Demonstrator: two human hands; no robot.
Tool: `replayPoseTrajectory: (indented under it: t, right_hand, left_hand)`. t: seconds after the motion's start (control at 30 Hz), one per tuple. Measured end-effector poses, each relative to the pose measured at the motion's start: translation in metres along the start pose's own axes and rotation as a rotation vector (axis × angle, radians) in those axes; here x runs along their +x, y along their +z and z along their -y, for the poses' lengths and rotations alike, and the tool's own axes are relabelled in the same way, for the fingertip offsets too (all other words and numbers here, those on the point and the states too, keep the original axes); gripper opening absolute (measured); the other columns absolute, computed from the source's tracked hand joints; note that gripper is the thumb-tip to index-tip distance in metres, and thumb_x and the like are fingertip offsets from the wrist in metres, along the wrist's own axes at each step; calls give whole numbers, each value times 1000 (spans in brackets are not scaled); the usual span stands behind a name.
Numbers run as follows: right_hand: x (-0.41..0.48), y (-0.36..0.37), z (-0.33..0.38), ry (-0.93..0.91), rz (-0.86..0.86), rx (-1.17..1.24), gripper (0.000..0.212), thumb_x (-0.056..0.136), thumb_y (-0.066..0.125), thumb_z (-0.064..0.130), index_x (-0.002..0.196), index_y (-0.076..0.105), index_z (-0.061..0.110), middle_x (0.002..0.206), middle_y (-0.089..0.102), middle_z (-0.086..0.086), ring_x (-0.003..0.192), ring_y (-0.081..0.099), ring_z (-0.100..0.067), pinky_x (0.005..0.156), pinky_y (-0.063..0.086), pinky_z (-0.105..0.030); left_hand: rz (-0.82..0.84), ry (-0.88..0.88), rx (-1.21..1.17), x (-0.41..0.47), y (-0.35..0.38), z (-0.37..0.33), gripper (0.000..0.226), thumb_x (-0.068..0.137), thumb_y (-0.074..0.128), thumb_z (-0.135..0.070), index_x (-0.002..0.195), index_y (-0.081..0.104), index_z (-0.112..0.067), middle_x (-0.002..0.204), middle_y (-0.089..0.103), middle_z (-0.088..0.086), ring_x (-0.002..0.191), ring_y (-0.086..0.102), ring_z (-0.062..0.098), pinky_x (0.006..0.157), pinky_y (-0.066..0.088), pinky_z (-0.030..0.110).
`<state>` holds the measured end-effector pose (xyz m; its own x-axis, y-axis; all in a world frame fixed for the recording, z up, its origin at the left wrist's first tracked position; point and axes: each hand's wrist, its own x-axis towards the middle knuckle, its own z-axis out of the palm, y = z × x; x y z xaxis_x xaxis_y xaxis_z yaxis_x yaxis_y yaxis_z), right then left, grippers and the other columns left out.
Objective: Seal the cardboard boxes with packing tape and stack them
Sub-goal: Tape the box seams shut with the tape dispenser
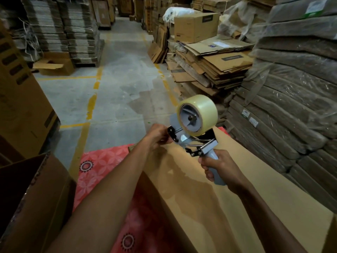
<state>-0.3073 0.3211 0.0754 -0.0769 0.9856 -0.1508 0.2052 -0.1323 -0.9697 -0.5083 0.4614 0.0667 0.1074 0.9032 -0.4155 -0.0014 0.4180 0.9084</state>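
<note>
Both forearms reach out over a large closed cardboard box [237, 207], whose plain tan top fills the lower right and runs away from the camera. At its left lies a red patterned mat [102, 172], and on the mat's near left side stands an open carton [36, 198] with its flap raised. Above the box top, the right hand [218, 167] is wrapped tight round the grey handle of a tape dispenser [182, 138], held clear of the cardboard with its roll of clear tape [202, 114] uppermost. The left hand [158, 136] meets the dispenser's front end, fingers curled and pinching at the black plate there; it may have the loose tape end between its fingertips, but the film is too faint to tell. Beyond the hands a grey concrete floor [118, 79] marked with yellow lines [91, 106] forms an aisle. On the right of it a heap of flattened cartons [209, 70] carries one closed brown box [196, 27] on top, with plastic-wrapped bundles [291, 88] stacked high beside it. On the left a small open box [54, 65] sits on the floor before tall stacks of flat cardboard [73, 33].
</note>
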Motion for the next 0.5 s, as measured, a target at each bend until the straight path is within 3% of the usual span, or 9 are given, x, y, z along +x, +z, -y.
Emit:
replayPoseTrajectory:
  t: [0.1, 0.2, 0.3, 0.43, 0.5]
  right_hand:
    - [5, 0, -3, 22, -36, -5, 23, 83, 71, 11, 83, 58, -7, 67, 54, -12, 53, 46, -25, 49, 39, -34]
    - [2, -9, -10, 79, -77, 21, 35, 71, 71, 20, 86, 58, -8, 66, 55, -12, 53, 47, -26, 47, 39, -32]
    - [9, -12, -21, 65, -121, -32, 29, 77, 73, 19, 85, 60, -5, 63, 59, -8, 54, 50, -27, 49, 42, -34]
    - [26, -13, -26, 47, -145, -64, 30, 73, 69, 22, 79, 61, -6, 60, 58, -13, 52, 49, -28, 50, 42, -35]
    - [34, -13, -30, 52, -145, -78, 31, 70, 67, 24, 79, 62, -5, 61, 60, -15, 51, 50, -29, 48, 42, -33]
  left_hand:
    - [-81, 18, 103, 21, -13, -14, 35, 89, 52, 13, 60, 67, 1, 40, 54, 6, 37, 50, 18, 41, 39, 25]
    - [-67, 37, 122, 46, -34, -30, 7, 86, 71, 5, 82, 71, 10, 58, 68, 12, 48, 64, 18, 53, 55, 25]
    - [-104, 118, 201, 68, -28, -30, 12, 82, 78, -5, 85, 75, 6, 72, 74, 15, 64, 70, 23, 66, 61, 30]
    - [-261, 193, 260, 82, -10, -5, 13, 84, 77, -11, 73, 76, -3, 69, 75, 9, 59, 70, 15, 57, 57, 23]
    - [-304, 216, 266, 93, -9, 5, 17, 83, 78, -15, 69, 76, -7, 66, 75, 5, 62, 71, 16, 62, 57, 26]
